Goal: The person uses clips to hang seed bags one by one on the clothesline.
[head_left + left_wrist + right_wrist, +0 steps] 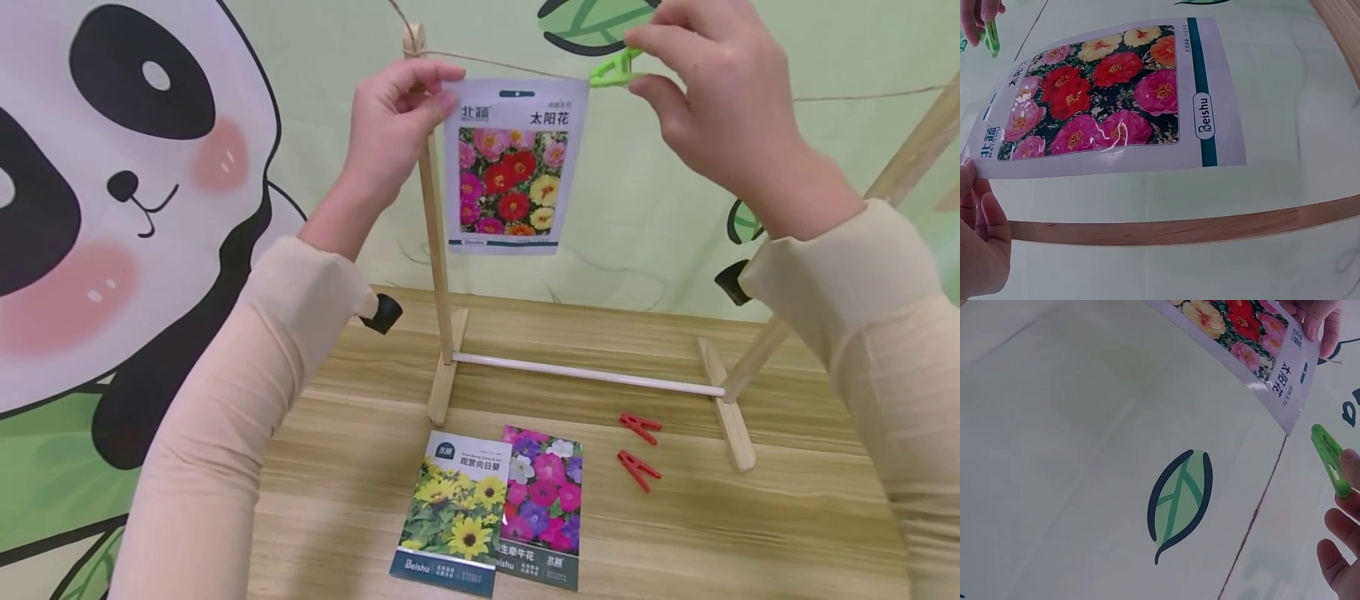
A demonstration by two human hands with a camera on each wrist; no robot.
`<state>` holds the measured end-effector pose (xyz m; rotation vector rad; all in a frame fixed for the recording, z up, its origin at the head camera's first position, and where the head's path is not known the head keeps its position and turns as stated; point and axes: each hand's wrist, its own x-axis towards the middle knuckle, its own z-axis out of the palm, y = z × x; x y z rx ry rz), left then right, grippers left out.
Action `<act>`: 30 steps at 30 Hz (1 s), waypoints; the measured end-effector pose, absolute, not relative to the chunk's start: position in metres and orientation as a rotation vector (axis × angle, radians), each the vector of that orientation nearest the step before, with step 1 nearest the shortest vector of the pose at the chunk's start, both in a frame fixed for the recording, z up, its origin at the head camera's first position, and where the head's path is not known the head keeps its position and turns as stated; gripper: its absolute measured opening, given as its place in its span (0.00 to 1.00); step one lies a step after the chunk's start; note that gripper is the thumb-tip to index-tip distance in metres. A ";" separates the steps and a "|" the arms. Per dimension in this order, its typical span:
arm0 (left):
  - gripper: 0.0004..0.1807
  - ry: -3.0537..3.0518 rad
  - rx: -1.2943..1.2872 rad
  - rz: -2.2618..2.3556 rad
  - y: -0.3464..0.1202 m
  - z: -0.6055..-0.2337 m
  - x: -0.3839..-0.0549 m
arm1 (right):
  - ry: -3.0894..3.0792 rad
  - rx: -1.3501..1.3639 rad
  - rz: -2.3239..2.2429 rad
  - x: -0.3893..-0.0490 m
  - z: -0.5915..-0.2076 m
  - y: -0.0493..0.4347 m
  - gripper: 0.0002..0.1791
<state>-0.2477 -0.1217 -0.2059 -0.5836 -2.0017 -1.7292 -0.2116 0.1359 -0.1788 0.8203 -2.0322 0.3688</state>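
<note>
My left hand (pixel 401 117) pinches the upper left corner of a flower seed packet (pixel 513 179) between thumb and fingers. The packet hangs upright against the twine (pixel 510 64), its pink, red and yellow flower picture facing me. Thumb and fingertips of my right hand (pixel 720 100) pinch the rear ends of a green clothespin (pixel 613 70). Its tip is right at the packet's upper right corner in the head view; the right wrist view shows a small gap between the clothespin (pixel 1330 459) and the packet (pixel 1272 387).
A wooden stand with a left post (pixel 437 242) and white crossbar (pixel 585 373) carries the twine. On the wooden table lie a sunflower packet (pixel 453 517), overlapping a petunia-like flower packet (pixel 543 492), and two red clothespins (pixel 640 427). A panda-print cloth (pixel 225 75) hangs behind.
</note>
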 end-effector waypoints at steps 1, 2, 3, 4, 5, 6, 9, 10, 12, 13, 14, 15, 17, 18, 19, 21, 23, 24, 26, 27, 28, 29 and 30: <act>0.09 -1.998 -0.581 -1.729 -0.121 -0.206 -0.248 | -2.038 0.813 0.372 -0.212 -0.178 0.135 0.13; 0.09 -1.996 -0.578 -1.727 -0.121 -0.206 -0.248 | -2.046 0.805 0.374 -0.212 -0.177 0.134 0.13; 0.09 -1.996 -0.574 -1.726 -0.121 -0.206 -0.248 | -2.056 0.794 0.376 -0.213 -0.176 0.133 0.13; 0.09 -1.998 -0.570 -1.726 -0.121 -0.206 -0.247 | -2.065 0.786 0.373 -0.213 -0.175 0.132 0.13; 0.09 -2.000 -0.567 -1.724 -0.121 -0.206 -0.247 | -2.078 0.777 0.364 -0.213 -0.174 0.131 0.13; 0.09 -2.003 -0.565 -1.719 -0.121 -0.206 -0.247 | -2.092 0.770 0.351 -0.213 -0.173 0.130 0.13; 0.10 -2.008 -0.559 -1.715 -0.120 -0.206 -0.246 | -2.133 0.743 0.325 -0.212 -0.170 0.127 0.13; 0.10 -2.008 -0.558 -1.714 -0.120 -0.206 -0.246 | -2.145 0.740 0.310 -0.212 -0.169 0.126 0.13; 0.10 -2.006 -0.558 -1.710 -0.120 -0.206 -0.246 | -2.164 0.732 0.285 -0.211 -0.167 0.124 0.14; 0.10 -2.005 -0.558 -1.709 -0.120 -0.206 -0.246 | -2.173 0.725 0.272 -0.211 -0.166 0.123 0.14; 0.10 -2.005 -0.557 -1.705 -0.120 -0.206 -0.246 | -2.182 0.718 0.260 -0.211 -0.165 0.122 0.14; 0.10 -2.005 -0.555 -1.700 -0.119 -0.205 -0.245 | -2.190 0.714 0.249 -0.211 -0.165 0.122 0.15; 0.10 -2.009 -0.544 -1.691 -0.118 -0.204 -0.244 | -2.205 0.708 0.241 -0.212 -0.164 0.120 0.15; 0.10 -2.012 -0.535 -1.684 -0.117 -0.203 -0.242 | -2.216 0.704 0.242 -0.212 -0.163 0.119 0.15; 0.10 -2.017 -0.527 -1.678 -0.116 -0.202 -0.240 | -2.227 0.702 0.244 -0.213 -0.162 0.119 0.15; 0.10 -2.024 -0.509 -1.666 -0.114 -0.199 -0.234 | -2.239 0.713 0.256 -0.213 -0.161 0.117 0.15; 0.10 -2.027 -0.491 -1.657 -0.112 -0.197 -0.228 | -2.254 0.723 0.264 -0.213 -0.159 0.115 0.15; 0.10 -2.030 -0.481 -1.653 -0.111 -0.196 -0.225 | -2.262 0.726 0.264 -0.213 -0.158 0.114 0.15; 0.11 -2.029 -0.460 -1.651 -0.109 -0.194 -0.221 | -2.280 0.729 0.264 -0.214 -0.157 0.112 0.16; 0.11 -2.028 -0.450 -1.650 -0.108 -0.193 -0.220 | -2.290 0.727 0.265 -0.214 -0.156 0.111 0.16; 0.11 -2.028 -0.442 -1.650 -0.108 -0.193 -0.220 | -2.299 0.722 0.263 -0.214 -0.156 0.110 0.16; 0.11 -2.030 -0.434 -1.647 -0.107 -0.193 -0.220 | -2.309 0.716 0.266 -0.214 -0.156 0.109 0.16; 0.11 -2.030 -0.427 -1.646 -0.107 -0.193 -0.220 | -2.318 0.709 0.268 -0.214 -0.156 0.108 0.16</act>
